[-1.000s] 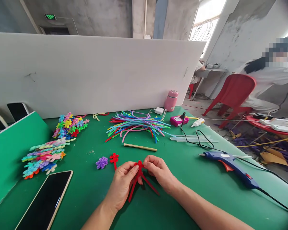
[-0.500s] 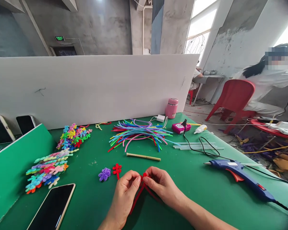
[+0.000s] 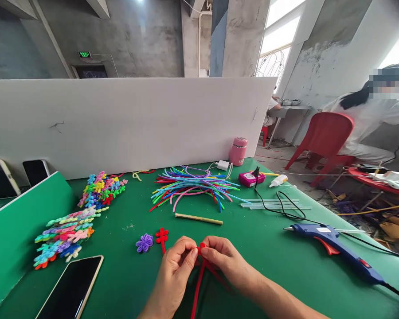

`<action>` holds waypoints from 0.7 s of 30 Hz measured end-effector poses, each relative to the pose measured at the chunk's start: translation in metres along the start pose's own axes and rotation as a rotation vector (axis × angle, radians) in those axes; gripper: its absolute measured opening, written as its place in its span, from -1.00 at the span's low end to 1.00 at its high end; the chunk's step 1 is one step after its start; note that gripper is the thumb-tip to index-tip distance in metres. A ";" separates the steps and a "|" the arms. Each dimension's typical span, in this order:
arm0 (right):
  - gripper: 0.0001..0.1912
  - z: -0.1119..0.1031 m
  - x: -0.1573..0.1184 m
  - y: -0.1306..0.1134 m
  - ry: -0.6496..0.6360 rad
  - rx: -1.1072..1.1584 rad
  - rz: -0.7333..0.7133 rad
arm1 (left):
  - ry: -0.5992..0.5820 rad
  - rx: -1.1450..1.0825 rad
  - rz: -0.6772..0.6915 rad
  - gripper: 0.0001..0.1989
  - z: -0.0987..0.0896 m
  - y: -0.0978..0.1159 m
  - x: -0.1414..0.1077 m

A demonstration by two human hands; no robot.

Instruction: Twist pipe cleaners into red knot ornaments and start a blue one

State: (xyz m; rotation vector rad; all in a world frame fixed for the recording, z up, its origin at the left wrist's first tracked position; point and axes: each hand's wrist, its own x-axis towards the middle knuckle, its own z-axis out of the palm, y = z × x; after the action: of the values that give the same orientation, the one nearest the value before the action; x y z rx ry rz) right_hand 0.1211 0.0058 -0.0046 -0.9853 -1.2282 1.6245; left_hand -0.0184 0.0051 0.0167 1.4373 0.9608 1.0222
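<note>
Left hand: (image 3: 176, 274) thumb and finger pinching the red pipe cleaner (image 3: 197, 285) near its upper end
Right hand: (image 3: 228, 261) fingertips pinched on the same piece, just beside the left
Red pipe cleaner: between both hands, above the near part of the table (image 3: 126, 294); one tail hangs down, another slants under the right hand, blurred
Handling: probably very light, fuzzy, not slippery; likely bends easily and keeps its shape; hard tugging might distort it
Hold: best pinched by fingertips close to the bend, tails left free
Red flower: (image 3: 162, 236) lies beyond the left hand, stem towards it
Purple flower: (image 3: 144, 243) just left of the red one
Stick: (image 3: 198, 219) beyond the hands, before the pipe cleaner pile (image 3: 193, 184)
Glue gun: (image 3: 335, 250) on its side, well right
</note>
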 end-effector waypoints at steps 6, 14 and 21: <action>-0.58 0.000 0.001 -0.006 0.071 0.038 -0.007 | 0.024 -0.115 -0.139 -0.82 0.000 -0.008 0.000; -0.62 -0.004 0.002 -0.013 0.097 0.111 -0.056 | -0.071 -0.299 -0.311 -0.81 0.007 -0.010 -0.003; -0.65 -0.008 0.002 -0.013 0.138 -0.055 -0.085 | 0.066 -0.408 -0.293 -0.85 0.007 -0.014 -0.002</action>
State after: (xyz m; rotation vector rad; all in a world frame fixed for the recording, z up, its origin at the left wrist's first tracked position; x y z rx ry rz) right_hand 0.1302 0.0126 0.0058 -1.0472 -1.2094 1.4392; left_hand -0.0131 0.0025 0.0023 0.9025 0.9148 0.9820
